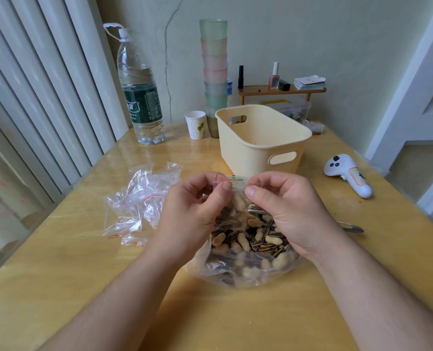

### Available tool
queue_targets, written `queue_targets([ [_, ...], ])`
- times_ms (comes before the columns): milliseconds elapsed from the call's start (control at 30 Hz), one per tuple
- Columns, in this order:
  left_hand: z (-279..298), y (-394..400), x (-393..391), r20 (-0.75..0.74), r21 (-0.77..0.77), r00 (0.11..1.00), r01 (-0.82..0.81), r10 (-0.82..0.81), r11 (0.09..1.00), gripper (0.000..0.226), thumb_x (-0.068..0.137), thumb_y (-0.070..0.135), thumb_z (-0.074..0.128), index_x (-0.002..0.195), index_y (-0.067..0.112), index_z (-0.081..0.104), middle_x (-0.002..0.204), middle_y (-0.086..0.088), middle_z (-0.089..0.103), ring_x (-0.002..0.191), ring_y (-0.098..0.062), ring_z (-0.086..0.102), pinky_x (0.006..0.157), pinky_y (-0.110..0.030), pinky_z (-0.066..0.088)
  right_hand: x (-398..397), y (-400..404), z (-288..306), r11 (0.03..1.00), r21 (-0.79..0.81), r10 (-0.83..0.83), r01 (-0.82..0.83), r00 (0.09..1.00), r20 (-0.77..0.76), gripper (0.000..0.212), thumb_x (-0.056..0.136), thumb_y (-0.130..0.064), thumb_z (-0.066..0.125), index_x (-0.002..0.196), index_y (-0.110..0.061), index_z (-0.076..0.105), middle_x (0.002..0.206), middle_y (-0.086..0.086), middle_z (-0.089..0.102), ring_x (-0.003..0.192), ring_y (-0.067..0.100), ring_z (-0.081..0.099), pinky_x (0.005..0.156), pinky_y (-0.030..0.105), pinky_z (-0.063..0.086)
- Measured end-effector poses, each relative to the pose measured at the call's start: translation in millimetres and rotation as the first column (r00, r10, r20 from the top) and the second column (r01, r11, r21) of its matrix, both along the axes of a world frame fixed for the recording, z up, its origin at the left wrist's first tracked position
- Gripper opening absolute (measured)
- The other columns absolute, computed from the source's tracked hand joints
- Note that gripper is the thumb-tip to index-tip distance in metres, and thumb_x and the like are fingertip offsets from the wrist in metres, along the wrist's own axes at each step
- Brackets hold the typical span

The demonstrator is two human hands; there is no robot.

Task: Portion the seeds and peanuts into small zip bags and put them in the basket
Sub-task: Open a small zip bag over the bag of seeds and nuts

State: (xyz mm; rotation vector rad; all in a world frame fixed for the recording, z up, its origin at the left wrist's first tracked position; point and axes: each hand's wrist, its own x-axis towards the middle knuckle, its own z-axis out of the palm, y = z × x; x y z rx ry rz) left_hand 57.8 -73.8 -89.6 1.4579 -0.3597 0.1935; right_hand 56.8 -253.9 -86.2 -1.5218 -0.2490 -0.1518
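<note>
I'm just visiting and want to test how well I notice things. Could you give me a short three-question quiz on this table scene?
1. True or false: the cream basket already holds filled bags.
2. What do the left hand and right hand pinch between them: (a) the small zip bag, (b) the paper cup, (c) the water bottle?
3. Fill in: the pile of empty zip bags lies to the ____ of the big bag of peanuts and seeds.

Key: 1 false, as far as its inside shows; 2 (a), at its top strip; 3 left.
</note>
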Motion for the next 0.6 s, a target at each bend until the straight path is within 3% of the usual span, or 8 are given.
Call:
queue_targets([
  [100, 0.5, -0.3, -0.8, -0.001, -0.007, 1.0, -0.009, 0.009, 1.0, 0.01, 0.095, 0.016, 0.074, 0.086, 0.012, 0.072, 0.072, -0.002, 0.067, 0.067, -0.016, 0.061, 0.067, -0.027, 0.054, -1.2, 1.0, 1.0, 1.0, 0.003, 0.002, -0.002, 1.0, -0.001, 0.007, 0.077, -0.025, 0.078, 0.083, -0.026, 0.08, 0.082, 0.003, 0.071, 0.083, 0.02, 0.064, 0.085, 0.045, 0.055],
  [300, 2.1, 0.2, -3.9, -0.014, -0.003, 1.0, 0.018, -0.018, 1.0, 0.009, 0.094, 0.018, 0.072, 0.086, 0.017, 0.075, 0.078, -0.007, 0.07, 0.075, -0.02, 0.064, 0.075, -0.036, 0.055, -2.6, 0.6, 1.5, 1.0, 0.02, -0.008, 0.007, 0.999, 0.046, 0.006, 0.077, -0.021, 0.078, 0.079, -0.027, 0.08, 0.077, 0.001, 0.069, 0.074, 0.014, 0.062, 0.075, 0.031, 0.054],
  [433, 4.2, -1.8, -7.7, -0.011, 0.021, 0.999, 0.044, -0.044, 0.999, 0.005, 0.097, 0.008, 0.071, 0.096, 0.008, 0.076, 0.083, -0.011, 0.077, 0.078, -0.022, 0.072, 0.079, -0.038, 0.058, -4.1, 1.1, 3.2, 1.0, -0.008, 0.003, -0.002, 0.998, 0.062, 0.013, 0.086, -0.014, 0.081, 0.082, -0.027, 0.08, 0.08, 0.003, 0.072, 0.077, 0.018, 0.066, 0.079, 0.038, 0.057],
  [600, 4.2, -2.5, -6.8, 0.001, 0.034, 1.0, 0.001, -0.001, 0.999, 0.014, 0.095, 0.01, 0.073, 0.089, 0.021, 0.079, 0.08, -0.005, 0.078, 0.075, -0.017, 0.071, 0.079, -0.041, 0.059, -3.2, 1.4, 3.0, 0.999, -0.027, -0.015, 0.017, 0.998, 0.056, 0.004, 0.079, -0.028, 0.08, 0.083, -0.028, 0.081, 0.085, 0.006, 0.074, 0.084, 0.023, 0.065, 0.089, 0.049, 0.057],
])
